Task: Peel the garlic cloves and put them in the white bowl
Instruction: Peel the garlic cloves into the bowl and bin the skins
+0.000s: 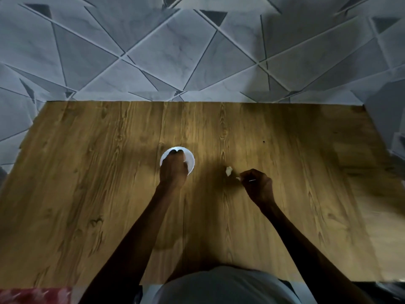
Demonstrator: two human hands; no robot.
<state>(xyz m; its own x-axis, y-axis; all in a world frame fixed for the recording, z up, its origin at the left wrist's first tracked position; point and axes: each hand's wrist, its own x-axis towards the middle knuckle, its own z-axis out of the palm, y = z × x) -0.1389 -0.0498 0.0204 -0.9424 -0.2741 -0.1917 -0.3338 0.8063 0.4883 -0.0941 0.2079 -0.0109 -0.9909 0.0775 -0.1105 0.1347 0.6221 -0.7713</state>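
Wood-grain table [87,172], round white bowl [190,157] (left hand [173,170] over)

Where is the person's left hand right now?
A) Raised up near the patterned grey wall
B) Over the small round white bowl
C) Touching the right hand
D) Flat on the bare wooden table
B: the left hand covers much of the small round white bowl, fingertips over its inside, apart from the right hand.
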